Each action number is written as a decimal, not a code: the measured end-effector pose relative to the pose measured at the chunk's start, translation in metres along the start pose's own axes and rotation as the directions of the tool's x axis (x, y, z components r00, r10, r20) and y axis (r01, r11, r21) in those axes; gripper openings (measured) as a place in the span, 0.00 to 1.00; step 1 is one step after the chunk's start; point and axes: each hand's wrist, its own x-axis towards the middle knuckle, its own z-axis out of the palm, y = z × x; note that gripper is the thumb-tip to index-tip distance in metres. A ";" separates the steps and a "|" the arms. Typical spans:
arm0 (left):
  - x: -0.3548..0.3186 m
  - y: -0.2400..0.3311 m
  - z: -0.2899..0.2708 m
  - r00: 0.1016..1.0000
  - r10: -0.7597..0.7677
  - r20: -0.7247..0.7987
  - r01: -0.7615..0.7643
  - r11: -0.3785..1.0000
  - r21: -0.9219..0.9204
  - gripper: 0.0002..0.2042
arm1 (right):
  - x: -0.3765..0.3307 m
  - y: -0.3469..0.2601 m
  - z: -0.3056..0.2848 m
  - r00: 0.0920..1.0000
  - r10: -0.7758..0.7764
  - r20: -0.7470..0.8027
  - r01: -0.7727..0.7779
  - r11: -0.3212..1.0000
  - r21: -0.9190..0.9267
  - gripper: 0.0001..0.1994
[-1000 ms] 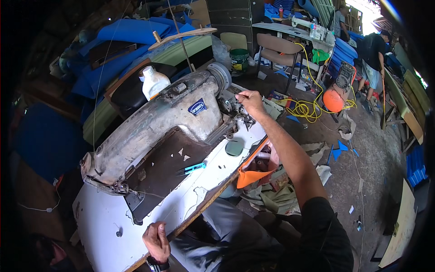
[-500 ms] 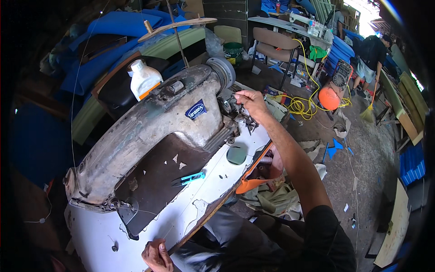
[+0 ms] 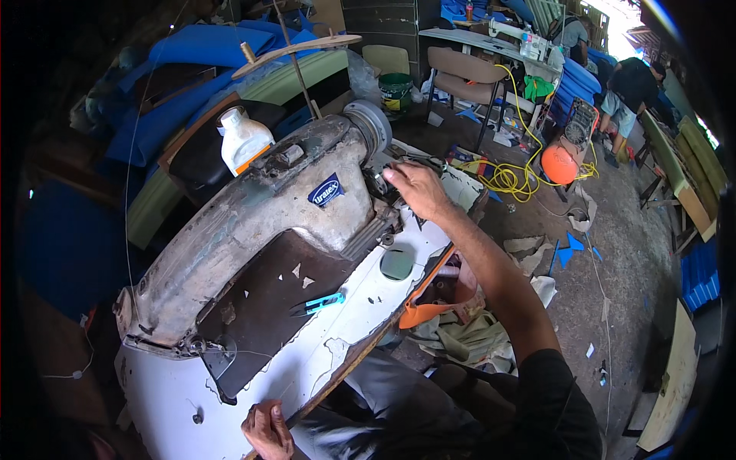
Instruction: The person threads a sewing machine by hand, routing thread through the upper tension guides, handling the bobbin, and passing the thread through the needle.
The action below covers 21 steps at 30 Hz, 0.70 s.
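Observation:
An old, worn grey sewing machine [image 3: 253, 199] stands on a white worktable [image 3: 161, 399] with chipped edges. My right hand [image 3: 416, 190] reaches to small metal parts [image 3: 377, 182] below the machine's handwheel [image 3: 369, 126]. Its fingers are bent together there; what they grip, if anything, is hidden. At the table's front edge my left hand [image 3: 268, 431] rests with curled fingers, and I cannot make out what is in them. Turquoise thread snips [image 3: 318, 303] lie on the dark machine bed [image 3: 264, 307], near a round green lid-like disc [image 3: 396, 264].
A white bottle [image 3: 244, 142] stands behind the machine. Fabric scraps [image 3: 460, 337] hang below the table at right. Yellow cable [image 3: 506, 180] coils on the floor by an orange ball-like object [image 3: 559, 165]. A person [image 3: 629, 92] bends over at the far right; another stands farther back.
My right hand has shifted slightly left and down over the metal parts, its fingers now lower. The person at far right bends lower. My left hand stays almost still.

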 end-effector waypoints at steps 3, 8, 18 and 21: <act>-0.001 0.000 0.002 1.000 0.005 -0.020 -0.005 1.000 -0.013 0.12 | 0.008 -0.009 -0.004 1.000 0.020 0.023 -0.016 0.985 -0.173 0.37; -0.005 -0.001 0.004 0.998 -0.032 -0.057 0.027 0.996 -0.082 0.14 | 0.032 -0.027 -0.007 0.981 0.183 0.057 -0.153 0.926 -0.345 0.41; -0.011 -0.016 0.000 0.997 -0.047 -0.062 0.033 0.978 -0.206 0.14 | 0.005 0.036 -0.028 0.860 0.274 0.430 -0.479 0.722 0.499 0.10; -0.012 -0.015 -0.001 0.997 -0.029 -0.067 0.013 0.972 -0.236 0.13 | 0.008 0.040 -0.019 0.860 0.398 0.320 -0.496 0.802 0.334 0.16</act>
